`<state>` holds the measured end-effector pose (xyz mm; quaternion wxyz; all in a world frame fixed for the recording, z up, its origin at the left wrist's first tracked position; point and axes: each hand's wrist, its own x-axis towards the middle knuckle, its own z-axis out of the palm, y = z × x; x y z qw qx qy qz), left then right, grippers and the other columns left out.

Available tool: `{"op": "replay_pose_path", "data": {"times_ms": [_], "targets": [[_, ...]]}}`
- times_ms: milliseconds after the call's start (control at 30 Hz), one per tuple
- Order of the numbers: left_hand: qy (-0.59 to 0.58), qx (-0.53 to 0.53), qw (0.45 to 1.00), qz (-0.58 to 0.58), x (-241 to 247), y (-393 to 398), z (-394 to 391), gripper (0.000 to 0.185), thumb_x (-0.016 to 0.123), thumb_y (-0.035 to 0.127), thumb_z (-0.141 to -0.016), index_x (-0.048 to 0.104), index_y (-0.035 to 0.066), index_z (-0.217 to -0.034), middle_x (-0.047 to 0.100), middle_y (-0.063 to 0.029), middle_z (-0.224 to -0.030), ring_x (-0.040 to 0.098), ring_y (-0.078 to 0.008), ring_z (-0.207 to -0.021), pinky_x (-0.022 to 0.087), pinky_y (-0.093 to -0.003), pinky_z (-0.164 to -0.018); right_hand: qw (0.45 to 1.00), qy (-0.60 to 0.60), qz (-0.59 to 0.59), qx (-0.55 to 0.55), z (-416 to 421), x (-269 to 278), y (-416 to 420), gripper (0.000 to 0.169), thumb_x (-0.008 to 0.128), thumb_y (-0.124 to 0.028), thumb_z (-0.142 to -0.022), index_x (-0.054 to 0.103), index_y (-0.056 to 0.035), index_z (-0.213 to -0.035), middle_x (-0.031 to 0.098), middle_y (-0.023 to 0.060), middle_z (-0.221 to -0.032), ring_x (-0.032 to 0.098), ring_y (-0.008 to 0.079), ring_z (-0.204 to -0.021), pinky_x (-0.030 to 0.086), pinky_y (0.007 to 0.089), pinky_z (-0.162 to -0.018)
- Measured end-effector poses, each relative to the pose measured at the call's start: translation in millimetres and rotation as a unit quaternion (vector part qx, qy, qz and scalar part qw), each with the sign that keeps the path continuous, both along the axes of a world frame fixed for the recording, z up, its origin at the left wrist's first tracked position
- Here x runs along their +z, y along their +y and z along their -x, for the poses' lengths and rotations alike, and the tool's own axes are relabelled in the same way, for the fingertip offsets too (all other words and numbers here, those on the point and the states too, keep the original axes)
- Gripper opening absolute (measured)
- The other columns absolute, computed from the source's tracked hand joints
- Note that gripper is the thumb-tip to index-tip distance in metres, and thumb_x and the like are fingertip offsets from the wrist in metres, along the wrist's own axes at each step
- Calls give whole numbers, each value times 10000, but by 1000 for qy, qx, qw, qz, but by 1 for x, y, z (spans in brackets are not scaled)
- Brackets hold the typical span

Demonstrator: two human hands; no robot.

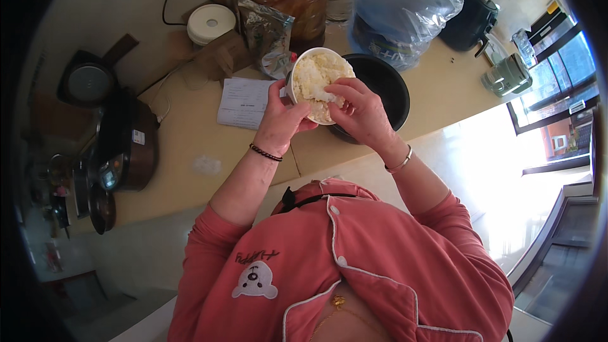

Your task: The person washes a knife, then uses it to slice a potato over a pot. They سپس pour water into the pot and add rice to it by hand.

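Note:
My left hand (285, 121) grips a white-rimmed bowl (290, 86) by its side, the thumb at the rim. Inside the bowl lies pale, crumbly food (316, 73), cooked rice by its look. The fingers of my right hand (356, 107) are bent into the bowl and pinch a white clump of the food. Behind the hands, a round black pot or pan (389, 88) rests on the counter, partly hidden by the bowl and my right hand.
Printed sheets (240, 104) lie left of the bowl on the counter (180, 152). Behind stand a foil bag (268, 33), a red-lidded jar (304, 9) and a plastic-wrapped container (399, 14). A dark rice cooker (133, 142) is at left, a glass pitcher (508, 76) at right.

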<state>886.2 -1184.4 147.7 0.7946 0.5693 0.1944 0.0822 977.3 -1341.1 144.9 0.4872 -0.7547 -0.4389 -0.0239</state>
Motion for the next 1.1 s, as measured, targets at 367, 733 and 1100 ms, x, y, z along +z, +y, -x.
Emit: {"op": "replay_pose_path", "data": {"times_ms": [367,733,1100], "targets": [[-2,-17,978,-207,-7,-34,-64,683,683,83,-678,328,25,-1258,532,-127,-1067,586,-177,-887,516,-256,-615,986,-68,101,-118,-50,-29,-23,311,658,-256,-725,563,-64,-950,594,121,-934,613,338,-728,501,418,-623],[32,-22,962,-271,-22,-35,-80,687,697,96,-626,405,49,-1245,590,-123,-1000,602,-189,-869,513,-290,-722,985,73,63,-143,-68,-37,-46,298,624,-261,-710,565,-20,-875,609,182,-798,598,366,-697,485,419,-637],[39,-6,920,-390,-13,-26,-76,697,702,101,-596,441,72,-1242,584,-126,-1058,584,-222,-960,471,-315,-837,946,296,30,-127,-78,-32,-86,298,627,-263,-715,567,-8,-857,588,199,-679,563,350,-622,463,369,-597]]}}
